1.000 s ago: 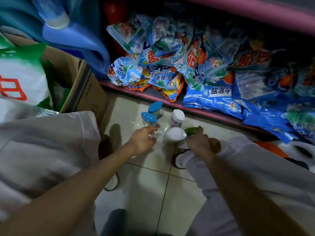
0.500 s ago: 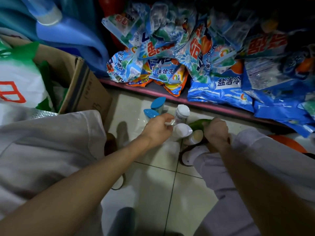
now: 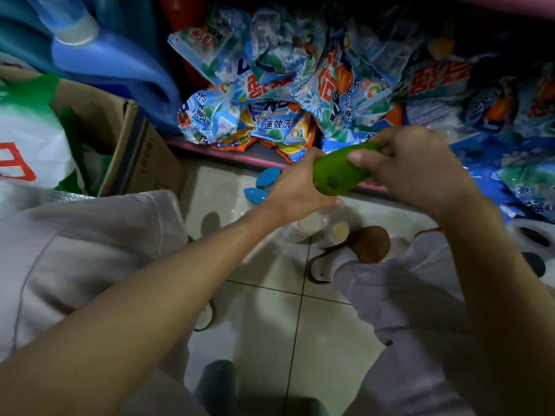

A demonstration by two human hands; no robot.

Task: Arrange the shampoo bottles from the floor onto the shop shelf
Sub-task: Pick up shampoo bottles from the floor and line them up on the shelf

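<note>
A green shampoo bottle [image 3: 339, 172] is held tilted above the floor, in front of the low pink shelf edge [image 3: 210, 150]. My right hand [image 3: 414, 169] grips its upper end. My left hand [image 3: 297, 187] cups its lower end from the left. Below them on the tiled floor stand two clear bottles with blue caps [image 3: 261, 187], a white-capped bottle [image 3: 310, 225] and a small bottle with a pale yellow cap [image 3: 340, 229], partly hidden by my left hand.
The low shelf holds a heap of blue detergent bags [image 3: 279, 94]. An open cardboard box [image 3: 135, 157] with a green-and-white sack stands at left, a large blue jug [image 3: 114, 58] behind it. My knees and a brown slipper [image 3: 371, 244] crowd the floor.
My right hand lifted the green bottle off the floor and up toward the shelf edge. My left hand left the white-capped bottles and came up against the green bottle's lower end.
</note>
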